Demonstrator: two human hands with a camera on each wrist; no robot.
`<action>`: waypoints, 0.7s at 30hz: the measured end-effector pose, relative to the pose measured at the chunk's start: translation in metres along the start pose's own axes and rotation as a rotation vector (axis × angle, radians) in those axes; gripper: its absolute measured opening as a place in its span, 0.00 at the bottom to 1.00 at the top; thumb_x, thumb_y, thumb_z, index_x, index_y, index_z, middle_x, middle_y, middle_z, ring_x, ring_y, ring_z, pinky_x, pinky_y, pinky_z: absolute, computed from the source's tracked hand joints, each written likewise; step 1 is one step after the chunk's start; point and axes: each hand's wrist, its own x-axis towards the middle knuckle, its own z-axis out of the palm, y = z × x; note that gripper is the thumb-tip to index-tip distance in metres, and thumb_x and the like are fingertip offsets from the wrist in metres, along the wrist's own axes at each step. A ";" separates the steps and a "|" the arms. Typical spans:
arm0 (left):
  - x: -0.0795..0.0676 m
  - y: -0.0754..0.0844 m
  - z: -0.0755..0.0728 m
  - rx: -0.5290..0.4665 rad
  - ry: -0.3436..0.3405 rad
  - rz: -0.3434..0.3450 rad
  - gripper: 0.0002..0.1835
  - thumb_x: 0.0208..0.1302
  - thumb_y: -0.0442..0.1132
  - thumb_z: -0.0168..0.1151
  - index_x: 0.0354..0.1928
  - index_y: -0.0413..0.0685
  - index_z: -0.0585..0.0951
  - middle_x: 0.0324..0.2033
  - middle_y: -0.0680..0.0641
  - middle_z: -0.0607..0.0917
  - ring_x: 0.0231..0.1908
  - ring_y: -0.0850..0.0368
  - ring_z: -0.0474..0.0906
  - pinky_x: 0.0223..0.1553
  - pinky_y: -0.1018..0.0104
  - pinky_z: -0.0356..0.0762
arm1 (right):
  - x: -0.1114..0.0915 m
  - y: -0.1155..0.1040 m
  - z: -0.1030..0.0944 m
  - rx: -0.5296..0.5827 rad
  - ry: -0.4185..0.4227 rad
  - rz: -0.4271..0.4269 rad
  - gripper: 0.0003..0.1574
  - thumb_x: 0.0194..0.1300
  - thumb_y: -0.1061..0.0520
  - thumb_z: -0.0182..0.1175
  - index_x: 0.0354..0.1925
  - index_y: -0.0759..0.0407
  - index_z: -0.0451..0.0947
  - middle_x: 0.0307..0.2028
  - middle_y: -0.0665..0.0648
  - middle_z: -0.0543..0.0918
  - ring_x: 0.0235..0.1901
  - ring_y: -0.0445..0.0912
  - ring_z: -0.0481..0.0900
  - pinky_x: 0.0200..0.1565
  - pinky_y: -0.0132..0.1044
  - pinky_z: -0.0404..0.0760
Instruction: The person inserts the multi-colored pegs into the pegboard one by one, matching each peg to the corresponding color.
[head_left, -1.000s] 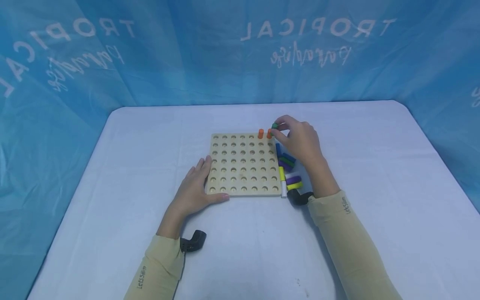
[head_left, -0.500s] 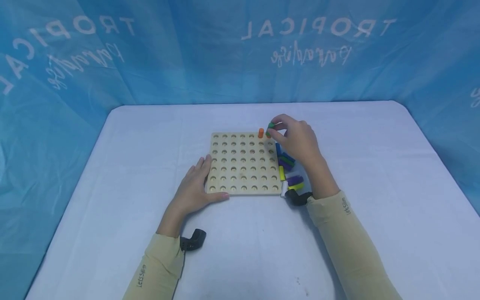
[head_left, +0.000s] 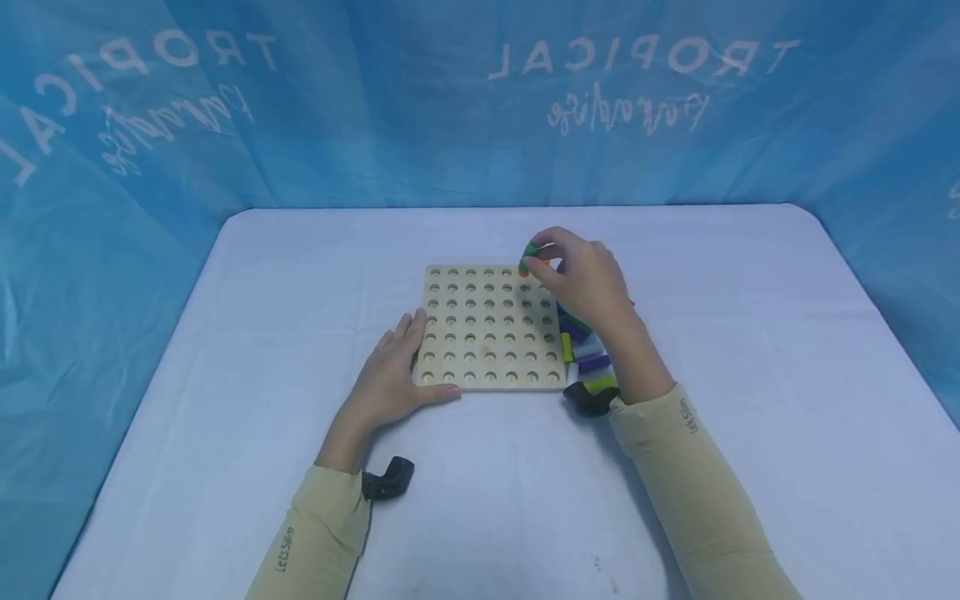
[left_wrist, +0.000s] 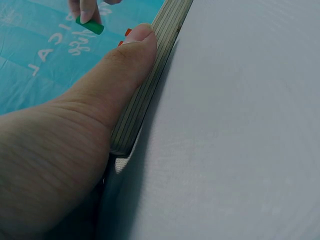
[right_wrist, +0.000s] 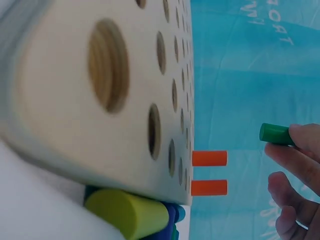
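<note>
Green cylindrical peg (right_wrist: 275, 134): in the air above the far right part of the pale wooden board with round holes (head_left: 480, 312), apart from it; which hole lies beneath, I cannot tell.
Orange cylindrical pegs (right_wrist: 210, 158): two, upright in the board's far row; a low sideways sweep of the right hand (head_left: 588, 283) could knock one askew.
Pinch: narrow, on the green peg's upper part only; striking a hole's rim off-centre could swivel it or make it drop.
Loose coloured pegs (head_left: 567, 347): lying beside the board's right edge; the black wrist camera (head_left: 591, 400) sits close by, so a lowered wrist might roll them across the white-covered table (head_left: 465, 500).
Right hand: reaching over the board's far right corner, thumb and forefinger on the peg, other fingers bent.
Left hand (head_left: 384, 379): spread round the near left corner, thumb along the near edge; should its pressure slacken, the board could slide.
</note>
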 end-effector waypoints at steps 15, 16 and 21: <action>-0.001 0.003 -0.002 -0.008 -0.007 -0.008 0.70 0.44 0.68 0.75 0.80 0.52 0.42 0.80 0.47 0.44 0.80 0.48 0.38 0.79 0.45 0.39 | 0.001 -0.003 0.014 -0.104 -0.041 0.048 0.18 0.70 0.48 0.61 0.54 0.52 0.78 0.49 0.57 0.88 0.40 0.54 0.85 0.38 0.46 0.79; -0.001 0.003 -0.002 -0.008 -0.007 -0.009 0.70 0.44 0.68 0.75 0.80 0.52 0.42 0.80 0.47 0.44 0.80 0.49 0.37 0.79 0.45 0.39 | 0.001 -0.002 0.015 -0.110 -0.044 0.055 0.18 0.70 0.48 0.61 0.54 0.53 0.78 0.49 0.57 0.88 0.39 0.54 0.84 0.38 0.46 0.79; -0.001 0.003 -0.002 -0.006 -0.009 -0.011 0.71 0.43 0.68 0.75 0.80 0.52 0.41 0.80 0.47 0.44 0.80 0.48 0.37 0.79 0.44 0.39 | 0.002 -0.002 0.018 -0.134 -0.056 0.076 0.17 0.70 0.48 0.61 0.54 0.52 0.78 0.48 0.56 0.88 0.41 0.54 0.84 0.38 0.46 0.78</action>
